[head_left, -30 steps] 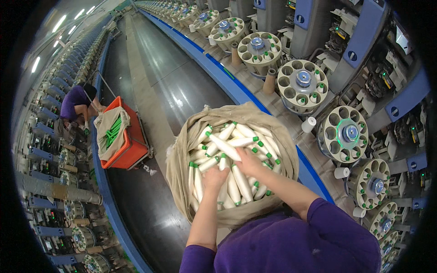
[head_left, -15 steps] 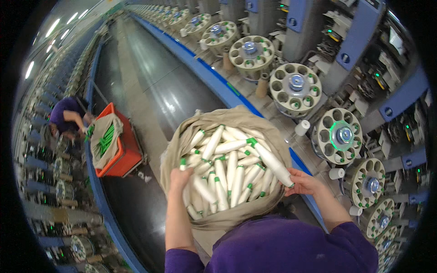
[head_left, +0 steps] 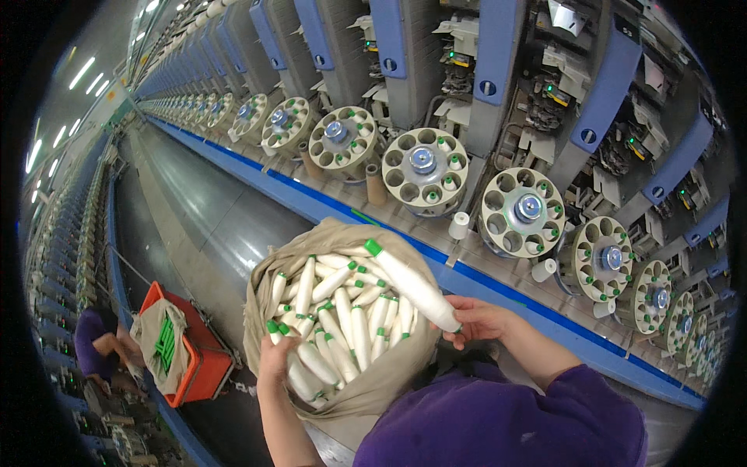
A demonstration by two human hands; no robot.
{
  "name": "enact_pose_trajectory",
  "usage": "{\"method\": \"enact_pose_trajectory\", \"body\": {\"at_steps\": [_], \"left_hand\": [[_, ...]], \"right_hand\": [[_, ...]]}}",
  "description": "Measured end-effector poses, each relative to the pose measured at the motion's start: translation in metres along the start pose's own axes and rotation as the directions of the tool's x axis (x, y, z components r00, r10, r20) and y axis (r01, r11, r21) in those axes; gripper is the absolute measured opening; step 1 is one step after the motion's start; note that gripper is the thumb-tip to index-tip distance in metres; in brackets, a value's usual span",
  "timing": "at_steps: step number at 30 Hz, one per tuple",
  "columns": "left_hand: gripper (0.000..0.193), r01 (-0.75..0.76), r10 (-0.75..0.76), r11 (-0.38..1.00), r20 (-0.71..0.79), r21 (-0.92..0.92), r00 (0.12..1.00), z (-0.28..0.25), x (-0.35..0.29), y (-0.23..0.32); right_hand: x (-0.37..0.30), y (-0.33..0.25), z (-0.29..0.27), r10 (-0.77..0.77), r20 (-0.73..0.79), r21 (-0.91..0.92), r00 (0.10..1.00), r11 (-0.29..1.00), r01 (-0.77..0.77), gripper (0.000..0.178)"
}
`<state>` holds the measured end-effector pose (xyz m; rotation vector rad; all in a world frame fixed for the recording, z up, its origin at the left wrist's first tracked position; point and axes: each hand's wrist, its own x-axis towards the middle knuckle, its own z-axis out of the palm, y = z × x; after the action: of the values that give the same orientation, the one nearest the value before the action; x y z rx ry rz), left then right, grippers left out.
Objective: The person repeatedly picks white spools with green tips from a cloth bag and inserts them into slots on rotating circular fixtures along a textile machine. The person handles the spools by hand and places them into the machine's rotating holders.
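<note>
A cloth-lined sack (head_left: 261, 284) full of white yarn bobbins (head_left: 359, 335) with green ends stands in front of me. My right hand (head_left: 484, 321), at the sack's right edge, grips one yarn bobbin (head_left: 416, 286) by its lower end. That bobbin slants up and left over the pile, green end uppermost. At the sack's left side my left hand (head_left: 277, 356) is closed around another yarn bobbin, whose green tip (head_left: 272, 327) pokes out above the fingers. Most of that bobbin is hidden by the hand.
Along the right runs a winding machine with round magazines (head_left: 424, 173), some pockets holding bobbins, behind a blue rail (head_left: 327, 201). White cones (head_left: 459, 226) stand beside them. At left are an orange cart (head_left: 206, 366) with green tubes (head_left: 165, 342) and a bending co-worker (head_left: 97, 342) in purple.
My view has turned to the right, so the machine row fills more of it. The right hand's bobbin is lifted clearer of the pile; both hands keep their hold.
</note>
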<state>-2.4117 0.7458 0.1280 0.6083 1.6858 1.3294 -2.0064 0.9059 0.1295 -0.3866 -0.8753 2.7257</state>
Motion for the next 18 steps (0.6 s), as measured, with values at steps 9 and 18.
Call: {"method": "enact_pose_trajectory", "body": {"at_steps": [9,18], "left_hand": [[0.033,0.211,0.244,0.790,0.610,-0.576,0.754,0.185,0.034,0.051],[0.041,-0.094,0.311,0.926,0.597,-0.366,0.740,0.302,0.074,0.074]], "right_hand": [[-0.001,-0.026,-0.028,0.186,0.088,0.053,0.979,0.980,-0.192,0.055],[0.037,-0.107,-0.063,-0.537,-0.393,-0.654,0.746,0.734,0.183,0.032]]}}
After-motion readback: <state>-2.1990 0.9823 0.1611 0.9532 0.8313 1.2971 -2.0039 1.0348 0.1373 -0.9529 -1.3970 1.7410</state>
